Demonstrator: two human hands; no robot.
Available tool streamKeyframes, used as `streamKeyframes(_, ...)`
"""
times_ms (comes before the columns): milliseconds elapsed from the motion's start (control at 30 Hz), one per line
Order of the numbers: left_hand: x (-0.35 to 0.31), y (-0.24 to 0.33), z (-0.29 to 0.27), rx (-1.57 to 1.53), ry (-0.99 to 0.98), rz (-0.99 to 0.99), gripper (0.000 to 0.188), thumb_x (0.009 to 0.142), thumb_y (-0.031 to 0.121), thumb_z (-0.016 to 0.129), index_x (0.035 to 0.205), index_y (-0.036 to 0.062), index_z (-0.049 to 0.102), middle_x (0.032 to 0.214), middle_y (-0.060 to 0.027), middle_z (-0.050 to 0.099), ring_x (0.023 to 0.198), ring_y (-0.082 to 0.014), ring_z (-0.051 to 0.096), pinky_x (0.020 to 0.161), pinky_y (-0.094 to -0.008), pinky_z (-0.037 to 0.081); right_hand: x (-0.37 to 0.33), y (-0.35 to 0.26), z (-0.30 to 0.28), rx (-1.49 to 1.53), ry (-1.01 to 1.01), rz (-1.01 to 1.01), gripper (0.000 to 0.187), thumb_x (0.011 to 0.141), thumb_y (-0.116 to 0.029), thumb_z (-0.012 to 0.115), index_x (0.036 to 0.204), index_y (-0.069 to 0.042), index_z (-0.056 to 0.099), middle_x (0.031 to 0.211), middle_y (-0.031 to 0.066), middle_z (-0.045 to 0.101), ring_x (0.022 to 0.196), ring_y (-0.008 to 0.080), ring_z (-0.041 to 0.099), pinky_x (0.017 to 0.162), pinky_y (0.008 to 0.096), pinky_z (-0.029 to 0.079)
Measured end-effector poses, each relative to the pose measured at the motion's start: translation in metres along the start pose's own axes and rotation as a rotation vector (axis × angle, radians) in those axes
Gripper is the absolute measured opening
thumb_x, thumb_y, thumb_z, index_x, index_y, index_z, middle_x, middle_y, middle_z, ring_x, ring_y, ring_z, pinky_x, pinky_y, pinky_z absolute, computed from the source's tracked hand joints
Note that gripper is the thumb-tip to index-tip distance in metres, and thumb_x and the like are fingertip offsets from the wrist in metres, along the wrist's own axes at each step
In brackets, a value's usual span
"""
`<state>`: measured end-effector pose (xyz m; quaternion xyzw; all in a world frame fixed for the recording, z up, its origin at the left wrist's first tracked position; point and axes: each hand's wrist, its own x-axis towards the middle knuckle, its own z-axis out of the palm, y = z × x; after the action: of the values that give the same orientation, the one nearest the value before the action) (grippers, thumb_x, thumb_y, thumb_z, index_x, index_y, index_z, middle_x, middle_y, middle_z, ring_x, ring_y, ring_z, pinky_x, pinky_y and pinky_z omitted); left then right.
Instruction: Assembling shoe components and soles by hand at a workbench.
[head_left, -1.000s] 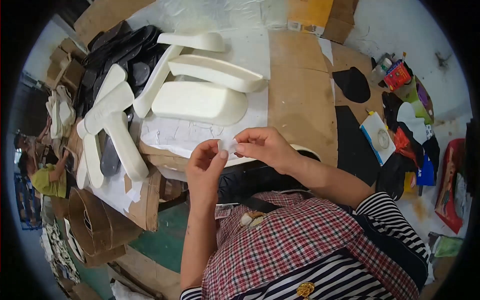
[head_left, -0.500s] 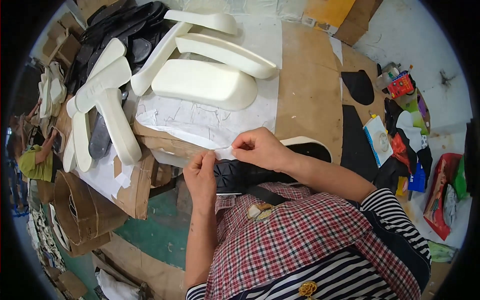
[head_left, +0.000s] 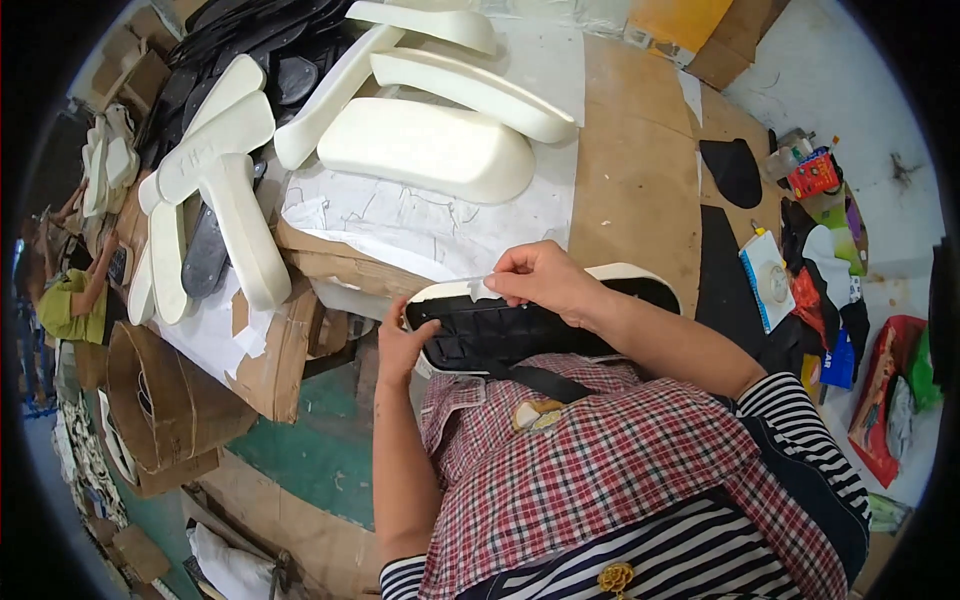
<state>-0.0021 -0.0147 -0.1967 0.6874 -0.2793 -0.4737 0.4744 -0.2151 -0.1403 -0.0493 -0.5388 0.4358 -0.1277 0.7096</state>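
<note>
A long shoe sole [head_left: 500, 335] with a black face and a white rim lies across my lap at the table's front edge. My left hand [head_left: 398, 350] is closed round its left end, thumb over the black side. Above the sole's far rim, my right hand [head_left: 545, 285] pinches a small thin white strip [head_left: 477, 291]. Whether the strip is paper or tape I cannot tell. Past my right wrist, the sole's right end [head_left: 645, 278] shows, and my forearm hides part of it. A black strap [head_left: 545, 384] lies over my checked apron.
Cream-white soles [head_left: 425, 150] lie on white paper on the table, with more [head_left: 240, 235] at the left. Dark soles [head_left: 270, 60] are heaped behind. Black cut pieces [head_left: 730, 172] and a notebook [head_left: 768, 283] lie right. A cardboard box [head_left: 165, 400] and a co-worker [head_left: 75, 310] are left.
My hands were together, stretching the white strip between them. The left hand has let go of it and taken the sole's end; the sole's black face now shows more.
</note>
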Motion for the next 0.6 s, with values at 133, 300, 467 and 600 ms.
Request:
streamKeyframes(133, 0.002, -0.024, -0.011, 0.054, 0.005, 0.030, 0.057, 0.064, 0.004, 0.075, 0.116, 0.0004, 0.053, 0.099, -0.0086, 0.062, 0.088, -0.0173, 0.058, 0.079, -0.0281, 0.046, -0.001, 0.001, 0.010, 0.010, -0.013, -0.015, 0.017, 0.082, -0.016, 0.068, 0.078, -0.002, 0.061, 0.067, 0.0011, 0.058, 0.059, 0.0074, 0.052, 0.053, 0.0206, 0.042)
streamKeyframes(300, -0.052, 0.050, 0.002, -0.112, -0.088, 0.211, 0.049, 0.057, -0.008, 0.068, 0.097, 0.0056, 0.043, 0.102, -0.0084, 0.055, 0.094, -0.0185, 0.053, 0.087, -0.0318, 0.043, -0.011, -0.004, 0.008, -0.001, 0.030, -0.002, 0.019, 0.081, -0.019, 0.070, 0.077, -0.002, 0.061, 0.067, 0.0010, 0.057, 0.057, 0.0069, 0.050, 0.052, 0.0198, 0.040)
streamKeyframes(467, -0.101, 0.097, 0.006, 0.091, -0.139, 0.216, 0.083, 0.054, -0.009, 0.066, 0.130, 0.0033, 0.034, 0.112, -0.0130, 0.050, 0.102, -0.0214, 0.053, 0.089, -0.0318, 0.043, -0.050, -0.034, 0.033, -0.007, -0.095, 0.014, 0.019, 0.082, -0.018, 0.069, 0.079, -0.001, 0.063, 0.067, 0.0010, 0.057, 0.056, 0.0059, 0.048, 0.050, 0.0190, 0.038)
streamKeyframes(600, -0.110, 0.105, 0.008, 0.139, -0.143, 0.380, 0.098, 0.057, -0.008, 0.066, 0.143, 0.0061, 0.021, 0.122, -0.0141, 0.045, 0.104, -0.0237, 0.054, 0.090, -0.0334, 0.044, -0.067, -0.042, 0.051, -0.081, -0.142, 0.038, 0.019, 0.083, -0.018, 0.067, 0.080, 0.001, 0.065, 0.064, 0.0003, 0.056, 0.055, 0.0051, 0.048, 0.050, 0.0193, 0.038)
